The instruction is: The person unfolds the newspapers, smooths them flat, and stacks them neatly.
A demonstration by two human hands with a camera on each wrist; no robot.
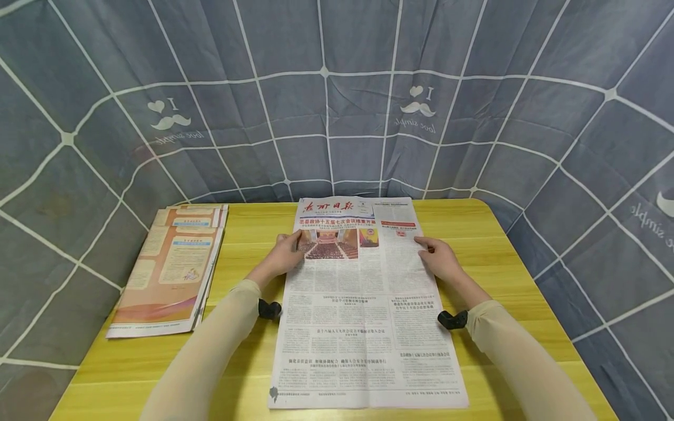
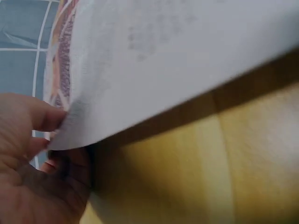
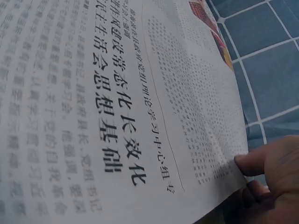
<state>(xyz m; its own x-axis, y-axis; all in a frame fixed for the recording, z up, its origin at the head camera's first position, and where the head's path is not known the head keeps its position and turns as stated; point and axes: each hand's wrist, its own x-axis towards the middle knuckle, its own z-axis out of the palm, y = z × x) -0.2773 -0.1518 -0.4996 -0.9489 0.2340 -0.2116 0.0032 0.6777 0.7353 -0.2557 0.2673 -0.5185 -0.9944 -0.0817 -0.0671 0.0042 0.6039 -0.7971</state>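
Head view, thin rectangular newspaper [image 1: 363, 310], fingers [image 1: 429, 241] pinching edges, wood-grained table [image 1: 495, 257]

A stack of orange-printed newspapers [image 1: 168, 272] lies on the yellow wood-grain tabletop [image 1: 495, 257]'s left side; grey white-gridded cloth [image 1: 358, 111] with moustache prints [image 1: 418, 109] hangs behind.

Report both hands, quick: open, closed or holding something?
Left hand: closed, holding the newspaper by its left edge.
Right hand: closed, holding the same newspaper by its right edge.
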